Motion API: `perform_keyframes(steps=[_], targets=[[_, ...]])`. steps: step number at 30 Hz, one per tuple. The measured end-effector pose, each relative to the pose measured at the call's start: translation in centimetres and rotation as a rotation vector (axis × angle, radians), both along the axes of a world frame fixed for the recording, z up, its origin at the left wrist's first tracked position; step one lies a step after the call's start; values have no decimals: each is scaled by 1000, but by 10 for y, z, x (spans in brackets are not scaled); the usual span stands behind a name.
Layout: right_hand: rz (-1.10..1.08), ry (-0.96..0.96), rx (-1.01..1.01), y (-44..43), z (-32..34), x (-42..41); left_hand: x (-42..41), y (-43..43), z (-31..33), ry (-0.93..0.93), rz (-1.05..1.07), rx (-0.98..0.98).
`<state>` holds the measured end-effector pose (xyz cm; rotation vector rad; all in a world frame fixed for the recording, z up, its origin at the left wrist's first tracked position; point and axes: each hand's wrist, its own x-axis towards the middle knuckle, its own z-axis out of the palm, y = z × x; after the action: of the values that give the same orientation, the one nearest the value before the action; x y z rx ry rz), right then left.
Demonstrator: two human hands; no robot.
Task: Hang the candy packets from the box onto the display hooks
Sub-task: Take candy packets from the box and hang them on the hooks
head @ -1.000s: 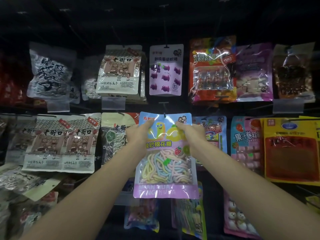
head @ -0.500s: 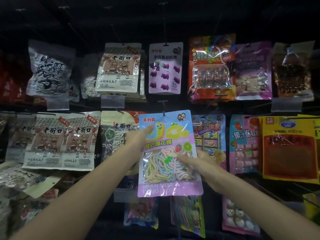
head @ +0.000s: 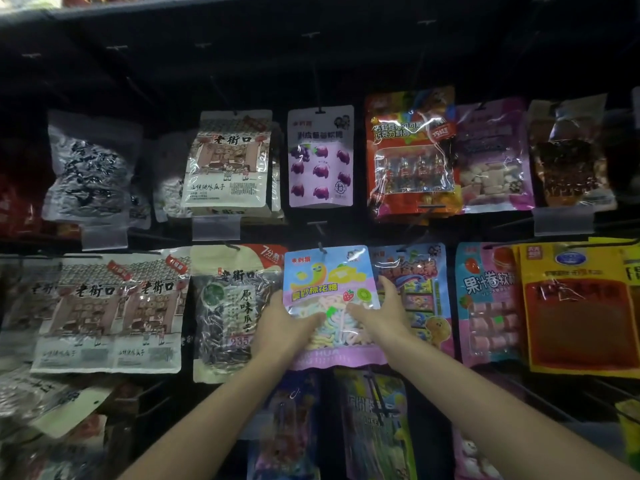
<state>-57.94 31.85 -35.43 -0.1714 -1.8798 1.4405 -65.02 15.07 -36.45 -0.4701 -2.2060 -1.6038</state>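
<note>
The candy packet [head: 325, 271] hangs upright on the display hook [head: 322, 249] through its top hole, in the rack's middle row. It has a blue top with yellow cartoon shapes, a clear window of pastel candy strings and a lilac bottom band.

- The dark band above the top row [head: 346, 64] is lying open; only thin hook arms [head: 313, 74] are crossing it.
- The candy packet [head: 325, 271] is hanging tight between the seed packet [head: 232, 306] and the rainbow packet [head: 420, 282]; both neighbours are meeting its side edges.
- The left hand [head: 280, 327] and right hand [head: 384, 313] are holding those edges, filling the seams.
- The grape packet [head: 320, 157] is hanging just above; a narrow dark strip is running between the rows.
- Below the yellow packet [head: 575, 306], a dark gap [head: 554, 400] is lying open.
</note>
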Motion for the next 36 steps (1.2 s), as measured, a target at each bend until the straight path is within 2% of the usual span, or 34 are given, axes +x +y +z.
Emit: perform_keyframes(steps=[7, 14, 17, 24, 28, 33, 36], targets=[[-219, -110, 116, 9, -3, -50, -30, 20, 9, -38, 21, -62], [-288, -213, 132, 15, -9, -90, -73, 41, -4, 1, 23, -85], [-277, -245, 125, 18, -11, -107, -87, 48, -10, 12, 28, -50], [-84, -191, -116, 23, -2, -139, -129, 72, -19, -37, -88, 100], [-11, -156, -148, 41, -19, -182, -144, 85, -18, -96, -114, 43], [-99, -235, -28, 39, -24, -177, -158, 94, -24, -135, -107, 19], [-189, -244, 101, 41, -23, -172, -169, 97, -26, -77, -132, 45]])
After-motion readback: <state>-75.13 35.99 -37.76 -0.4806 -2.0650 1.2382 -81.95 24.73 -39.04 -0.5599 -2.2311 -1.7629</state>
